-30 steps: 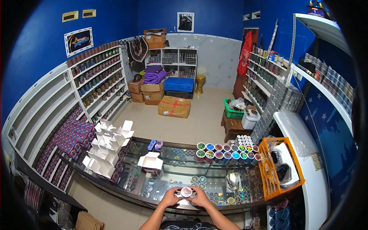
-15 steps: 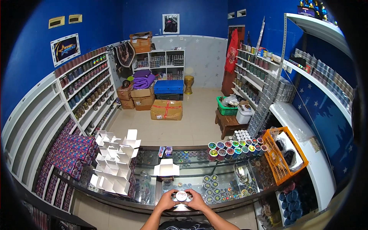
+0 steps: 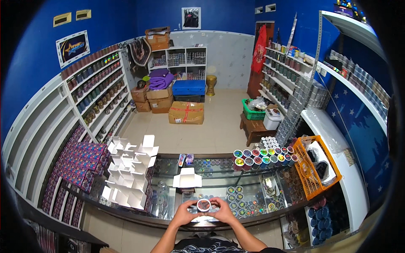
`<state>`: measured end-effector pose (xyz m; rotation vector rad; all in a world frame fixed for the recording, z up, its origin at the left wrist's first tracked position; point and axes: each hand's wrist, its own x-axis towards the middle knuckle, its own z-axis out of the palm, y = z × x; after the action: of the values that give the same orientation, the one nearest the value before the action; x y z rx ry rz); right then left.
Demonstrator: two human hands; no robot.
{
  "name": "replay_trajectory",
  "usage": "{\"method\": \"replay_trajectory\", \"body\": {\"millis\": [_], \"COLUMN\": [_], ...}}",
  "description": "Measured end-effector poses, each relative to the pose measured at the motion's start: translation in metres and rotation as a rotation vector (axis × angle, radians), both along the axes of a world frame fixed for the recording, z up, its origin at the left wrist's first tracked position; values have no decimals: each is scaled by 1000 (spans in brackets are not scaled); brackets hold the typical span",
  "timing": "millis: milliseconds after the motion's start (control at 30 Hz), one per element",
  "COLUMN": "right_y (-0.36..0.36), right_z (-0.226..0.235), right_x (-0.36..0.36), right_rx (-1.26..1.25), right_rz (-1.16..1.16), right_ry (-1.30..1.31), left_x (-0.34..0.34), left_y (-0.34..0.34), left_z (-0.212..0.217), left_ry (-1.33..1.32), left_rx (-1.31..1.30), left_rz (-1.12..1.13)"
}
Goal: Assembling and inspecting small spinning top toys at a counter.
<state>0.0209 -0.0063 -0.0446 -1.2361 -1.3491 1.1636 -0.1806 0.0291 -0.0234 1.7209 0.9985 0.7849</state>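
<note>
Both of my hands hold one small round jar (image 3: 203, 205) with a dark lid over the near edge of the glass counter (image 3: 219, 185). My left hand (image 3: 184, 213) cups its left side and my right hand (image 3: 222, 212) cups its right side. Just beyond the jar an open white carton (image 3: 187, 179) lies on the glass. A stack of open white cartons (image 3: 128, 168) stands at the counter's left. Rows of round jars with shiny coloured lids (image 3: 261, 155) stand at the right.
An orange wire basket (image 3: 314, 168) sits at the counter's right end by a white chest (image 3: 333, 139). Patterned purple boxes (image 3: 82, 162) are stacked at the left. Shelves of jars line both walls. Cardboard boxes (image 3: 186, 112), a blue crate (image 3: 189, 87) and a green basket (image 3: 253, 113) are on the floor beyond.
The view has swung to the left, so the counter and cartons sit further right in the picture. My hands stay together on the jar at the near edge.
</note>
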Motion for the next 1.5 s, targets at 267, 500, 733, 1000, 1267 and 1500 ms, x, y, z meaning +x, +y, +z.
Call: {"method": "replay_trajectory", "body": {"millis": [267, 500, 733, 1000, 1267, 1500], "right_y": [22, 26, 25, 33, 33, 34], "right_z": [107, 141, 134, 132, 128, 133], "right_x": [19, 9, -17, -67, -105, -119], "right_rx": [219, 407, 345, 396, 425, 435], "right_rz": [95, 105, 106, -14, -59, -69], "right_ry": [276, 328, 542, 402, 444, 449], "left_x": [13, 16, -10, -42, -88, -104], "left_y": [10, 8, 12, 31, 46, 48], "left_z": [95, 120, 122, 116, 102, 111], "left_ry": [-240, -469, -552, -606, -565, -576], "left_rx": [272, 302, 252, 317, 255, 217], "left_rz": [84, 147, 52, 94, -33, -110]}}
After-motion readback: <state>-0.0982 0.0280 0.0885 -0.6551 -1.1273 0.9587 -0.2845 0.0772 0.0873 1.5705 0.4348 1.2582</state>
